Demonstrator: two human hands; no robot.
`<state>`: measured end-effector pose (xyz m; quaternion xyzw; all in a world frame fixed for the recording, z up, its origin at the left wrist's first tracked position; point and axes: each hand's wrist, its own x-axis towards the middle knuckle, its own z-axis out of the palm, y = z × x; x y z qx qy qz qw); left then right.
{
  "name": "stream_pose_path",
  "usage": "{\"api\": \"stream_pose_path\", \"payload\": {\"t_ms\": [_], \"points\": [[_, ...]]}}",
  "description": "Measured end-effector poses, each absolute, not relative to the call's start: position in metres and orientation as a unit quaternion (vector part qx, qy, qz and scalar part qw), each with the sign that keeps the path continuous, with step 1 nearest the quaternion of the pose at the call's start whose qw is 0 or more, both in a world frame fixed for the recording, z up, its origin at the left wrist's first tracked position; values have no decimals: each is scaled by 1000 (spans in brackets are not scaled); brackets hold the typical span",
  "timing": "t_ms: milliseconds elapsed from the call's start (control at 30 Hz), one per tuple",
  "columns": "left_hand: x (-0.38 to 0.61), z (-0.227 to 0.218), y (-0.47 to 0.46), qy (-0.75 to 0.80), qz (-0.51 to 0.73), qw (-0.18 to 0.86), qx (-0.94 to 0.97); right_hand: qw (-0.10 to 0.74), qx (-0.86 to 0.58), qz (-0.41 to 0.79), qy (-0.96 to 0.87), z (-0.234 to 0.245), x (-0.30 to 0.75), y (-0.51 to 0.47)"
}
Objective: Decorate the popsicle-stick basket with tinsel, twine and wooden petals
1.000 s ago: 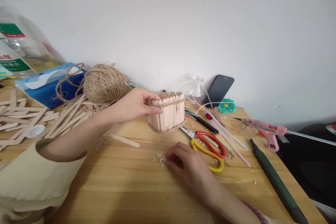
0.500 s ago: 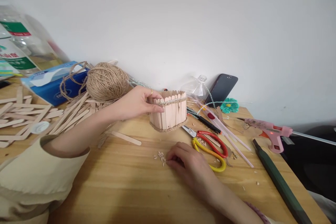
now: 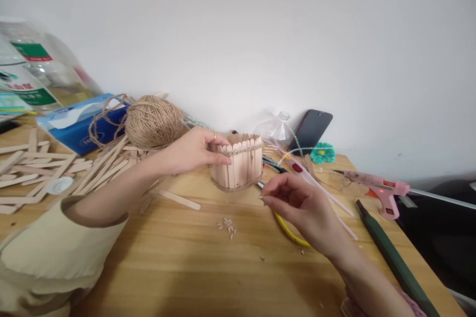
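Note:
A small box of upright wooden sticks (image 3: 238, 163), bound with twine at top and bottom, stands on the wooden table (image 3: 178, 257). My left hand (image 3: 193, 149) grips its left side, thumb and fingers closed on the rim. My right hand (image 3: 297, 205) is raised just right of the box, thumb and forefinger pinched together on something too small to make out. A little heap of pale seed-like bits (image 3: 227, 227) lies on the table below and left of that hand. Scissors with a yellow handle (image 3: 288, 230) lie partly hidden under my right hand.
A ball of jute twine (image 3: 152, 121), a blue tissue pack (image 3: 80, 121) and many loose wooden sticks (image 3: 44, 171) lie at the left. One single stick (image 3: 179, 199) lies in front of the box. A phone (image 3: 310, 131), a pink glue gun (image 3: 379, 188) and a dark green bar (image 3: 394, 257) are at the right.
My right hand has lifted off the table from beside the seed-like bits and moved up and right toward the box, fingers pinched. My left hand stays on the box.

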<state>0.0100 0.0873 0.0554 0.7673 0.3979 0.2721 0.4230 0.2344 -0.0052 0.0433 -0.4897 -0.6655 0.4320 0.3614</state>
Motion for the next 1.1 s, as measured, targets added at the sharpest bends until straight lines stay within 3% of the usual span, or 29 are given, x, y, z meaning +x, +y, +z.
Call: {"api": "stream_pose_path", "payload": {"t_ms": [433,667,933,1100], "points": [[12,58,83,365,307,470,742,373,-452,255,-769,64,216,25],[14,60,78,306,347,375,803,404,-447,232,-764,63,214,30],[23,58,75,354,396,413,740,408,-451,87,-789,67,204,27],[25,56,75,357,397,442,721,381,-434,71,-813,70,205,27]]}}
